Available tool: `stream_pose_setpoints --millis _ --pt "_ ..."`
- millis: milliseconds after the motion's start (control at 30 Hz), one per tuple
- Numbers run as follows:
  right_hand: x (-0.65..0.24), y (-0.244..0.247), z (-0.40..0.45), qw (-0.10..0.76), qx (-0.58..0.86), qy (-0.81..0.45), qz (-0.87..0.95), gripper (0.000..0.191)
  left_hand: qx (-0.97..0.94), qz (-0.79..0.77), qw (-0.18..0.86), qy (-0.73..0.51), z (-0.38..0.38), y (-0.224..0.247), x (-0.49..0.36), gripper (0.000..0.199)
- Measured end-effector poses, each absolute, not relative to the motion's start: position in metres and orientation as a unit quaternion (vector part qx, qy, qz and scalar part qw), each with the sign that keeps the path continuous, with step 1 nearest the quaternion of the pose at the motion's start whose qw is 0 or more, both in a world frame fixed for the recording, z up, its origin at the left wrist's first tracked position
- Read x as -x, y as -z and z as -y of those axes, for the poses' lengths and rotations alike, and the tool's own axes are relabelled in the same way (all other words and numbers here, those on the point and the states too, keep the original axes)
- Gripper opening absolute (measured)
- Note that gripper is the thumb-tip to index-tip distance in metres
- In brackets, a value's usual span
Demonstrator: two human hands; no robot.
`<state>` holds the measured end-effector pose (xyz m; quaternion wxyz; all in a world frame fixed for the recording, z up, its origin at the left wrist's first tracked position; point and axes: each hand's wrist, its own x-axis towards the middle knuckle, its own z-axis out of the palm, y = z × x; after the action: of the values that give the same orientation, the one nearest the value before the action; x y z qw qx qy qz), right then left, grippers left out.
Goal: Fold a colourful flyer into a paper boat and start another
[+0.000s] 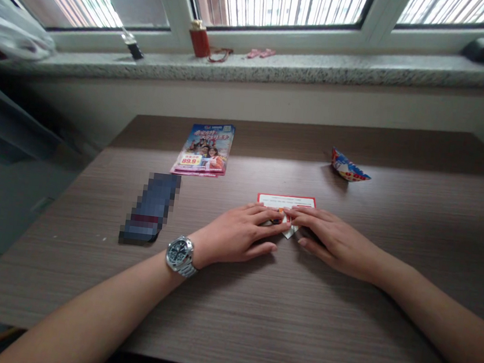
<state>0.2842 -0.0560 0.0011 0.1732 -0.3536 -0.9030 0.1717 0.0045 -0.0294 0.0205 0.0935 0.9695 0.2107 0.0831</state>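
A partly folded paper sheet [287,200], white with a red border, lies flat on the wooden table [217,318]. Its near side narrows to a point between my hands. My left hand [243,231], with a silver watch [180,255] on the wrist, rests palm down with fingers stretched over the paper's left part. From the right, my right hand [333,241] presses on it with extended fingers, and the fingertips of both hands nearly meet. Much of the paper is hidden under the fingers.
Behind to the left lies a stack of colourful flyers [206,151], with a blurred dark phone-like object [150,209] nearer me. A folded paper boat [348,167] stands at the back right. Beyond the table, the stone windowsill [324,71] carries a red bottle-like item [200,40].
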Motion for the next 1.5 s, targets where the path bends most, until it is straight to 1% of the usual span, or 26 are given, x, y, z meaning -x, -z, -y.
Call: stream_pose_setpoints --millis 167,333,500,633,800,1000,1167,1500 --pt "-0.295 -0.004 0.051 0.124 0.294 -0.177 0.931 0.053 -0.970 -0.210 0.095 -0.083 0.029 -0.020 -0.003 0.049" --pt "-0.302 -0.003 0.047 0.126 0.265 -0.192 0.936 0.058 -0.969 -0.208 0.099 -0.092 0.028 -0.020 -0.003 0.046" --pt "-0.302 -0.002 0.046 0.123 0.269 -0.192 0.936 0.055 -0.969 -0.215 0.094 -0.081 0.030 -0.018 -0.003 0.050" --pt "-0.302 0.000 0.042 0.138 0.277 -0.176 0.935 0.050 -0.966 -0.233 0.085 -0.076 0.030 -0.016 -0.006 0.053" --pt "-0.302 -0.002 0.040 0.150 0.281 -0.161 0.934 0.049 -0.965 -0.237 0.088 -0.070 0.027 -0.016 -0.009 0.053" --pt "-0.301 -0.005 0.042 0.143 0.285 -0.156 0.935 0.051 -0.968 -0.212 0.116 -0.059 0.024 -0.022 -0.002 0.048" --pt "-0.302 -0.002 0.041 0.145 0.288 -0.163 0.933 0.050 -0.963 -0.230 0.127 -0.063 0.023 -0.024 0.001 0.046" --pt "-0.303 -0.001 0.042 0.127 0.292 -0.151 0.936 0.050 -0.958 -0.268 0.094 -0.043 0.014 -0.025 0.010 0.044"
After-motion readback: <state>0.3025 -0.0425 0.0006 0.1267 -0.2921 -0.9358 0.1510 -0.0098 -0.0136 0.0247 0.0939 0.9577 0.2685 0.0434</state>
